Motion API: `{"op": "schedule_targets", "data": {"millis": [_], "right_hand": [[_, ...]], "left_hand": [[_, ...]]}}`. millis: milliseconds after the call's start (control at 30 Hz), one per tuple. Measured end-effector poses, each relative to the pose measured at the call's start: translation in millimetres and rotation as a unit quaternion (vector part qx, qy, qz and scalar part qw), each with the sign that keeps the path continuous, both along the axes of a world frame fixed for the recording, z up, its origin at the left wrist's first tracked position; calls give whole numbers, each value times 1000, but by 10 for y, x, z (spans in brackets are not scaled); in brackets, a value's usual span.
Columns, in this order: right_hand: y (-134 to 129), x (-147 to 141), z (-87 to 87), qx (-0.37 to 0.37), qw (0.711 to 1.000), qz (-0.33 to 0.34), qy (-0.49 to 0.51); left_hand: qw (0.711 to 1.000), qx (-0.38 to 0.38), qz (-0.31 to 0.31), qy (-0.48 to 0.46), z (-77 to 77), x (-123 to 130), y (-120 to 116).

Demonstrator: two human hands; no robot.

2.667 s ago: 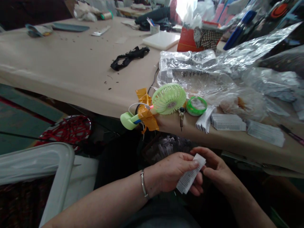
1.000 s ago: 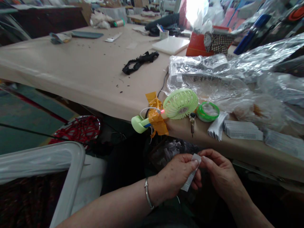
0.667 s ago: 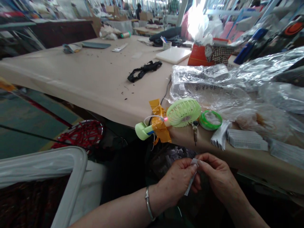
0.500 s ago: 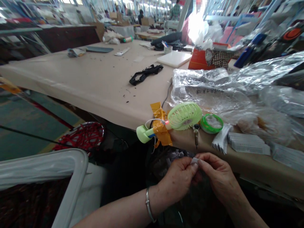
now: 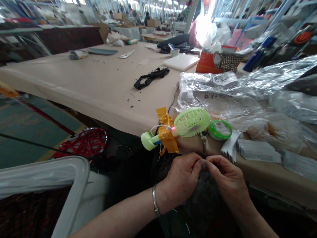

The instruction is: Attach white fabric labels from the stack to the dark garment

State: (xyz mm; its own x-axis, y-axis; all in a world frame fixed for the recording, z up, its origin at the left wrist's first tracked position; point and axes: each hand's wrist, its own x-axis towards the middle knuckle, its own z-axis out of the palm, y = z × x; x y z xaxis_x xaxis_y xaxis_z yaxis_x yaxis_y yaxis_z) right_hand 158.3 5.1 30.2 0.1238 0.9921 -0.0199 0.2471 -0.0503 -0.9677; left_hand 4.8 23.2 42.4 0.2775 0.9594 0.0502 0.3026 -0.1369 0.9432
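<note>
- Lower left, nearest: I record a white tub (image 5: 83,168) with dark contents, not identifiable.
- Left hand (image 5: 182,178): metal bracelet (image 5: 156,200) on the wrist; thumb and forefinger closed on a white slip (image 5: 204,160).
- Right hand (image 5: 228,180): thumb and forefinger pinched at the same slip, tips meeting those of the left.
- White slip: held just below the table edge; I see only a sliver of it between the fingertips, the rest hidden.
- Beyond the tub, below the table: a round frame (image 5: 83,145) wound with red strips.
- At the near edge of the table (image 5: 99,79): a light green fan (image 5: 192,122), fixed down with orange tape (image 5: 168,140); a thin metal tool (image 5: 204,141) just beside it, then a green round container (image 5: 213,135) with whitish contents.
- To the right of these: a folded bundle (image 5: 231,145) and a stack of printed slips (image 5: 259,152).
- Behind them: clear plastic bags (image 5: 220,99), crumpled.
- Mid-table: a looped black strip (image 5: 158,74), lying flat.
- Farther: a white board (image 5: 182,62), a red box (image 5: 205,62) and a cup (image 5: 174,52) holding pens.
- Far end: a thread spool (image 5: 133,41).
</note>
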Motion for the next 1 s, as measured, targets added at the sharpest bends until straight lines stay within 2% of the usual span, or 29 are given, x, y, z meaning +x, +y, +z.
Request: {"op": "schedule_targets", "data": {"millis": [300,767,867,1000], "right_hand": [[27,11,-5,31,999,-8,-44],[85,-33,49,61,996,-17,-65],[96,-42,33,77,995,-27,-62],[-3,-16,-28,87,995,-10,-54]], "left_hand": [[999,42,6,12,-35,24,34],[999,36,14,0,-51,54,120],[999,40,17,2,-27,60,110],[1000,28,5,-5,-9,29,30]]}}
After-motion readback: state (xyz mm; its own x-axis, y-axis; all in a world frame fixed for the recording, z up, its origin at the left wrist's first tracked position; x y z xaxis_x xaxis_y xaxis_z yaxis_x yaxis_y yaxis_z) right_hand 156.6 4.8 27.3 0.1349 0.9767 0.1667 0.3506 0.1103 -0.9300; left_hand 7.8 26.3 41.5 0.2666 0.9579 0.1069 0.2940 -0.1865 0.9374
